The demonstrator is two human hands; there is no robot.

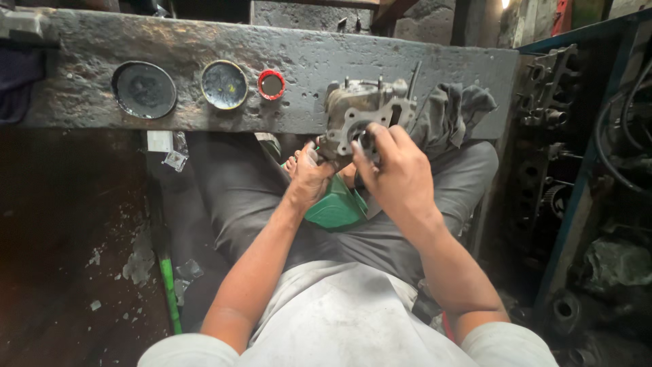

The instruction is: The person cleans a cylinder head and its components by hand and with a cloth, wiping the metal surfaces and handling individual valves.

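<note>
A grey metal engine cylinder block, with a round bore facing me and studs on top, is held up in front of a concrete ledge. My left hand grips its lower left corner from below. My right hand is closed over the lower right of the bore, its fingers curled onto the rim. Under the hands, a green plastic container rests on my lap between my knees.
On the ledge lie two round shallow dishes and a small red-rimmed lid. A grey rag hangs off the ledge's right end. A blue metal rack with engine parts stands at right. A green stick lies on the dark floor at left.
</note>
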